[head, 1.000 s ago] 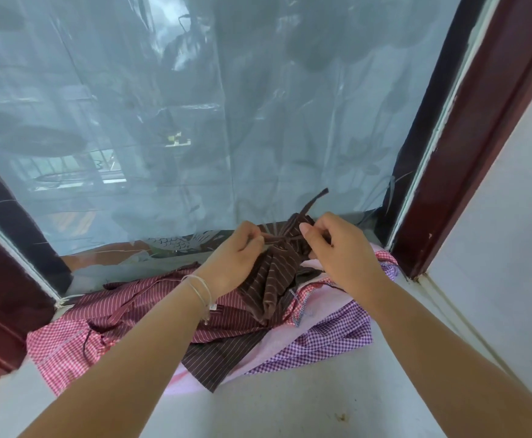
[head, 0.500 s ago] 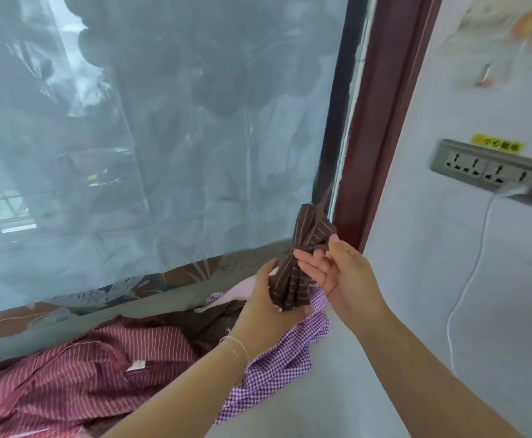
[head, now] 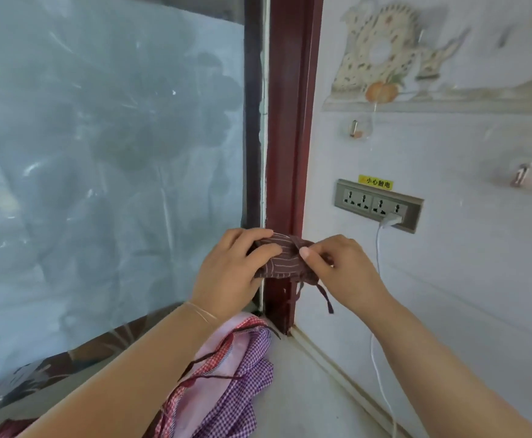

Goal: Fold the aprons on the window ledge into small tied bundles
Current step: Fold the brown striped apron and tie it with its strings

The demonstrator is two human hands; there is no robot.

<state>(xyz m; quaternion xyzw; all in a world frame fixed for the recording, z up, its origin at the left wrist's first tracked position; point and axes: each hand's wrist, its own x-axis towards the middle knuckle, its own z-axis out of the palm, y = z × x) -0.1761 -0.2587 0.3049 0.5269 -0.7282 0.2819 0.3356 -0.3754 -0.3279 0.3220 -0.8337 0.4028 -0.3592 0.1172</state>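
Note:
A small brown striped apron bundle [head: 282,257] is held up in the air in front of the red window frame. My left hand [head: 231,273] grips its left side, fingers wrapped over the top. My right hand [head: 340,267] pinches its right end, and two thin brown ties [head: 324,295] dangle below. Down on the ledge lies a heap of loose aprons: a purple checked one [head: 242,384] with a pink lining and a red checked edge [head: 176,403]. My left forearm hides part of the heap.
The grey window ledge [head: 293,403] meets the white wall on the right. A wall socket strip [head: 378,203] holds a white plug, and its cable [head: 377,352] hangs down to the ledge corner. Plastic film [head: 100,169] covers the window on the left.
The view has swung to the right and upward. Both hands have lifted the brown bundle off the heap and turned it level, and its ties now hang loose underneath.

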